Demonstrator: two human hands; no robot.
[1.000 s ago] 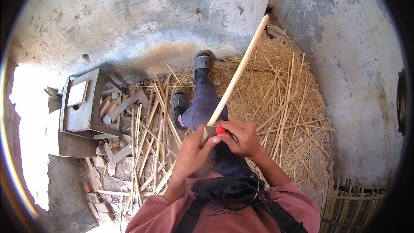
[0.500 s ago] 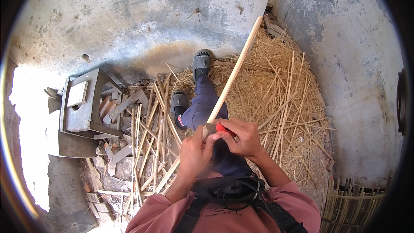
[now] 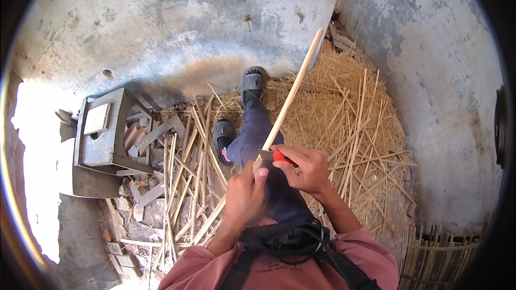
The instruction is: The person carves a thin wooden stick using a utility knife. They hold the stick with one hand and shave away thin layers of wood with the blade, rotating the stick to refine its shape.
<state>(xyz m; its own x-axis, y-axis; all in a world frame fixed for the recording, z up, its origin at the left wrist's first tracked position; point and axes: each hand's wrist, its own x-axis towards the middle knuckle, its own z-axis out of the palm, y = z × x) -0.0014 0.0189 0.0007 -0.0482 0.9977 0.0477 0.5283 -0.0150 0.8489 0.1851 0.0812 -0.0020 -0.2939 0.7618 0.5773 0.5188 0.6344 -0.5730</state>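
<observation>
My left hand (image 3: 242, 193) is closed around a long pale strip of wood or bamboo (image 3: 293, 94). The strip slants from near my left forearm up toward the wall corner at the far right. Closed on the red handle of a knife (image 3: 279, 156) is my right hand (image 3: 307, 169), just right of the left one. The short, broad grey blade lies against the strip, just beyond my left fingers. The palm hides much of the handle.
Several long strips (image 3: 349, 150) lie over straw shavings at the right, and more are heaped at the left. A grey wooden box frame (image 3: 107, 129) stands by the left wall among scraps. A slatted basket (image 3: 441, 252) sits at the lower right. My sandalled feet (image 3: 251, 81) are ahead.
My right hand and the knife have shifted slightly right, leaving a gap between the two thumbs. The strip's far end has dipped a little toward me and to the left.
</observation>
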